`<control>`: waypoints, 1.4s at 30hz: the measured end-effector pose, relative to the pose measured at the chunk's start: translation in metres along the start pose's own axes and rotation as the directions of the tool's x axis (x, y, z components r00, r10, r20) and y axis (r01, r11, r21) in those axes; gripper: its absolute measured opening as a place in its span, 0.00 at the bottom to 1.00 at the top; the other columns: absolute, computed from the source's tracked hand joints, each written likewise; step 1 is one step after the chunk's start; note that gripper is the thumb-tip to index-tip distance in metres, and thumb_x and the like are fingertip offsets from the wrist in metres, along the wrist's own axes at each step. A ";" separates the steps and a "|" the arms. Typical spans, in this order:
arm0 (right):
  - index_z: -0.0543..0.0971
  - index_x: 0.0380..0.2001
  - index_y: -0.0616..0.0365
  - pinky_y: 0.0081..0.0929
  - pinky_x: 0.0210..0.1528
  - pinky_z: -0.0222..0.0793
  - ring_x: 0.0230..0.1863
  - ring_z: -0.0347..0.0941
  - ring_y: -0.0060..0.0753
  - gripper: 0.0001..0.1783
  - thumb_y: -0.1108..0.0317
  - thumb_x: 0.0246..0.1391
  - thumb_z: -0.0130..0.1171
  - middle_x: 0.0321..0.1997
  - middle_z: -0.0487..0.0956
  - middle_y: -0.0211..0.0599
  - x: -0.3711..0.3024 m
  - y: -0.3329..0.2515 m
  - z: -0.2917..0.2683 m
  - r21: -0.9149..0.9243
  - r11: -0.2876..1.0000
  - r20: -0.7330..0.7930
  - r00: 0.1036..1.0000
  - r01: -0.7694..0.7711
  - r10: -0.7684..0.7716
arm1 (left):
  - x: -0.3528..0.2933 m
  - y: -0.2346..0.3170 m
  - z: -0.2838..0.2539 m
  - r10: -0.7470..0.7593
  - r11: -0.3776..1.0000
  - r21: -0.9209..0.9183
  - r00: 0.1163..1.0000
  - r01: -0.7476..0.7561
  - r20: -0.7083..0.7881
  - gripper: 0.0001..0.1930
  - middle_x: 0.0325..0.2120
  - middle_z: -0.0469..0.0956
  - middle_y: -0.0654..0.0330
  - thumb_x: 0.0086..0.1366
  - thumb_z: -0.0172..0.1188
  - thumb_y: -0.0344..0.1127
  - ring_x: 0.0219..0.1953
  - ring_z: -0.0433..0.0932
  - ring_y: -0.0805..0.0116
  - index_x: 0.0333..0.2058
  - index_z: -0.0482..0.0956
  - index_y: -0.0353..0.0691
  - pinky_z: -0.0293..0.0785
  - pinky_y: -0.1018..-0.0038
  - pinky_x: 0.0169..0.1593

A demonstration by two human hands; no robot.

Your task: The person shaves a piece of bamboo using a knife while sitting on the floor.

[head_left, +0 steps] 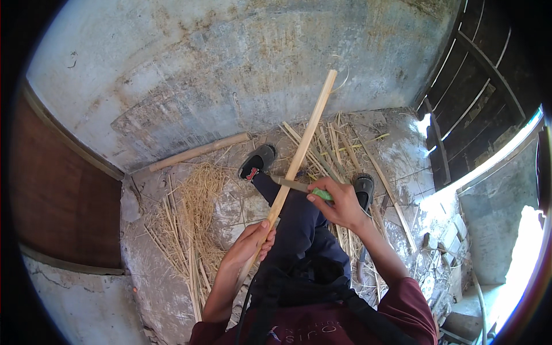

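Observation:
A long, pale bamboo strip (306,140) slants up from beside my left hip, its far tip raised toward the wall. Around its lower part the fingers of my left hand (251,244) are wrapped. My right hand (340,204) grips a knife (322,194) by its green handle. The blade lies across the strip, well above my left hand, and appears to touch it. A thin curled shaving hangs at the strip's far end. My thighs are beneath the work.
Left of my legs lies a heap of fine shavings (202,192) with several thin sticks. Split strips (339,149) are scattered between and beyond my shoes. A round pole (198,152) rests along the stained wall (241,69). Rubble (451,244) sits at the right, near dark slatted boards (477,86).

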State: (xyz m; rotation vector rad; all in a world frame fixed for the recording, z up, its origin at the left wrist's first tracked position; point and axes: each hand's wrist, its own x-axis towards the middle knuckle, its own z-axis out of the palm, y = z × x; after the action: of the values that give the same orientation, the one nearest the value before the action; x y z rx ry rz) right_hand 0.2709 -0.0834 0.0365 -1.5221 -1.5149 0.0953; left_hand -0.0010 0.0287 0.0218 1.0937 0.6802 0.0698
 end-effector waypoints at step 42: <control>0.86 0.32 0.60 0.31 0.25 0.75 0.26 0.84 0.39 0.07 0.77 0.52 0.76 0.30 0.86 0.40 0.001 -0.010 0.002 -0.087 0.984 -0.134 0.977 0.155 -0.165 | -0.002 0.005 0.021 0.461 0.740 0.596 0.880 -0.312 -0.112 0.18 0.18 0.72 0.55 0.82 0.54 0.45 0.19 0.72 0.63 0.43 0.75 0.32 0.65 0.62 0.27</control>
State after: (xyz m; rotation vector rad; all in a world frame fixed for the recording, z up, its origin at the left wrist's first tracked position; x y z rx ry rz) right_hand 0.2624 -0.0840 0.0423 -1.4288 -1.5358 -0.1626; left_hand 0.0102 0.0143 0.0329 1.8237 0.7066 0.4013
